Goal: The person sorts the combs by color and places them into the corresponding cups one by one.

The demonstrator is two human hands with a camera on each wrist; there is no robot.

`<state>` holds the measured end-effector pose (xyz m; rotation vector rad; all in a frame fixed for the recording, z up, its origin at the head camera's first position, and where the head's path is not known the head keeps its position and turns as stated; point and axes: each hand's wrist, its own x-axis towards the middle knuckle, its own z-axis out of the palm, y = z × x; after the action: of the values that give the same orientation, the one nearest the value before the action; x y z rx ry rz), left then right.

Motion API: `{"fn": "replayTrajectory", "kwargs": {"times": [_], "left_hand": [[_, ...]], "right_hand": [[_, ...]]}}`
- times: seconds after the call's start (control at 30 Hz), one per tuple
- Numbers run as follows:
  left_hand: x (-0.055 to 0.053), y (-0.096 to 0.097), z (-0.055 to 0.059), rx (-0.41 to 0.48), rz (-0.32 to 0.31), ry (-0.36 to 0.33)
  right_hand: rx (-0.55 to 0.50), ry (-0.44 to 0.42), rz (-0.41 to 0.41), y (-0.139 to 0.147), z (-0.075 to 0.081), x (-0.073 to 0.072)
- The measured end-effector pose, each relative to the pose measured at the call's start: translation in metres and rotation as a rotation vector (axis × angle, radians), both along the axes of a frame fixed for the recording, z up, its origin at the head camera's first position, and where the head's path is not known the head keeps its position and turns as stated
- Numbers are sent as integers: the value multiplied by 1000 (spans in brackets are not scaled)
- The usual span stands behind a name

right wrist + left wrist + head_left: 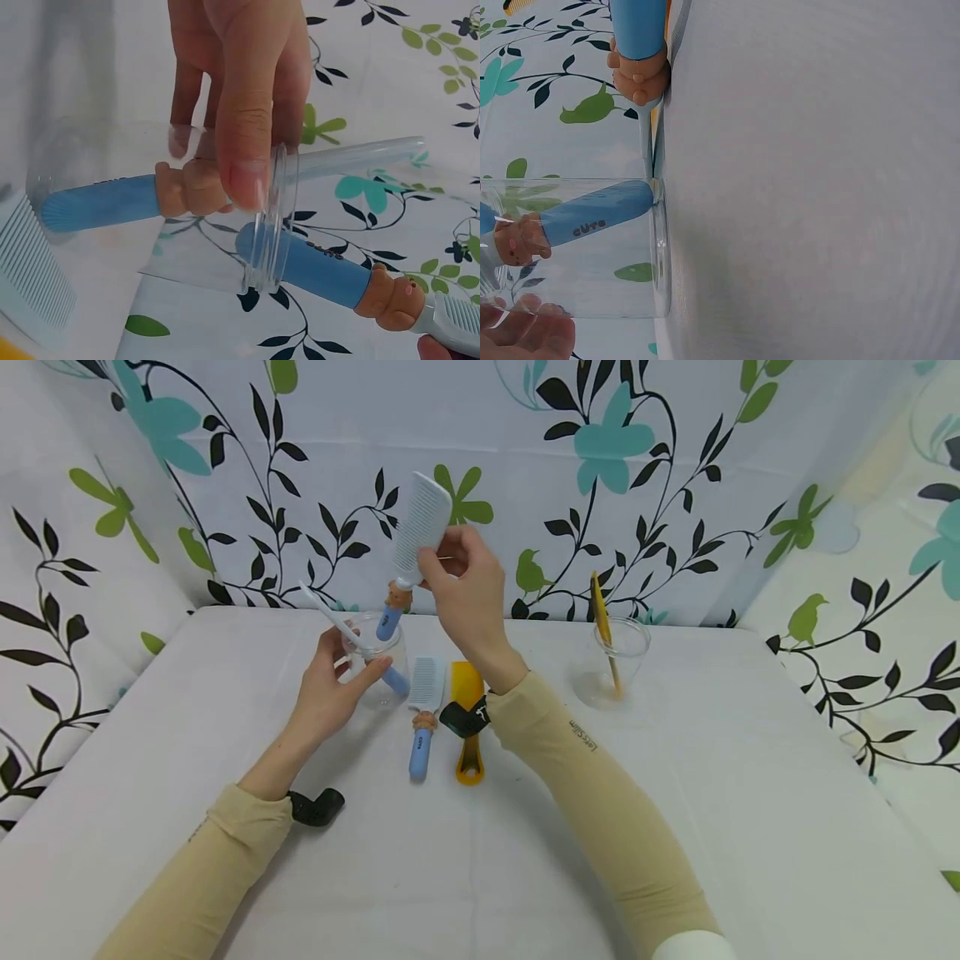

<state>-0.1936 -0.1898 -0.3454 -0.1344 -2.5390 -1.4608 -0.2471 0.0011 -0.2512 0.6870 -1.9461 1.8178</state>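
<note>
My left hand grips a clear glass jar that stands on the table, fingers and thumb on its sides. Inside the jar leans a comb with a blue handle, a brown bear figure and a pale toothed end sticking out over the rim. My right hand pinches a matching comb by its pale toothed part, handle downward. In the right wrist view, this comb's blue handle reaches the jar's mouth. A third blue-handled comb lies flat on the table, right of the jar.
Beside that comb lies a yellow comb, partly hidden by the right wrist's black camera. A second clear jar at the back right holds an upright yellow comb. Behind the white table hangs a leaf-patterned cloth.
</note>
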Motion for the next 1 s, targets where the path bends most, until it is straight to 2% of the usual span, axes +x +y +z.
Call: {"fn": "replayTrajectory", "kwargs": {"times": [0.13, 0.3, 0.5, 0.8, 1.0], "left_hand": [[2, -1, 0, 0, -2, -4], [0, -1, 0, 8, -10, 4], [-1, -1, -2, 1, -9, 22], [0, 0, -2, 11, -16, 41], [1, 0, -1, 11, -19, 49]], "right_hand": [[129, 8, 3, -10, -1, -3], [224, 9, 30, -21, -5, -4], [262, 2, 65, -33, -16, -3], [308, -29, 37, -39, -31, -6], [356, -48, 58, -41, -36, -9]]}}
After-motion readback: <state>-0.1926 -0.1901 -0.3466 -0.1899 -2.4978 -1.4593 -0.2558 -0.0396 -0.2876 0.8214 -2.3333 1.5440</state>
